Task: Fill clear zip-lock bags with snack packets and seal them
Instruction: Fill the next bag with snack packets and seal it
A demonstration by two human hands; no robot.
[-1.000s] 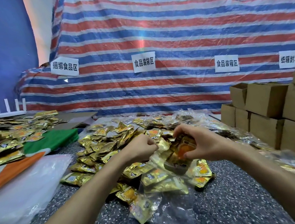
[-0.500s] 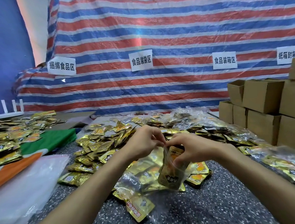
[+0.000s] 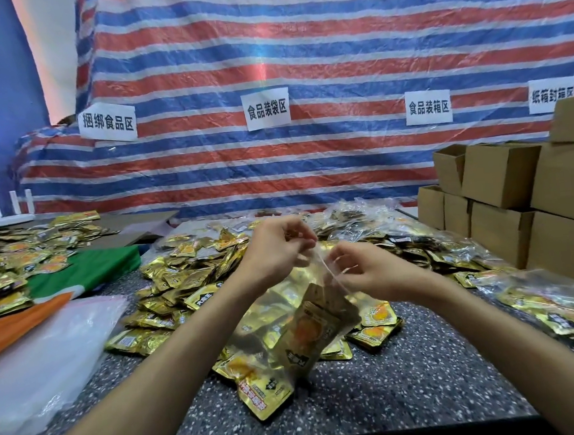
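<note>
Zip-lock bag (image 3: 297, 323) hangs between my two hands above the speckled table (image 3: 412, 389), already loaded with gold snack packets (image 3: 308, 335) that sag toward its lower corner. My left hand (image 3: 274, 252) is pinched shut on the top edge at the left end of the mouth, and my right hand (image 3: 369, 272) is pinched on the same edge just beside it, so I judge I am at the sealing step, with the strip not yet run closed. The risk I see is the weight: the packets pull the film down and sideways, which could skew the two lips so the track mates only partly. A packet corner riding up into the mouth would block the seal too; I cannot tell whether the mouth is clear. If either pinch slips, the bag drops onto the loose pile of packets (image 3: 187, 283) just behind it and may spill. Finished bags (image 3: 556, 302) lie well apart on the right, near the cardboard boxes (image 3: 502, 173).
</note>
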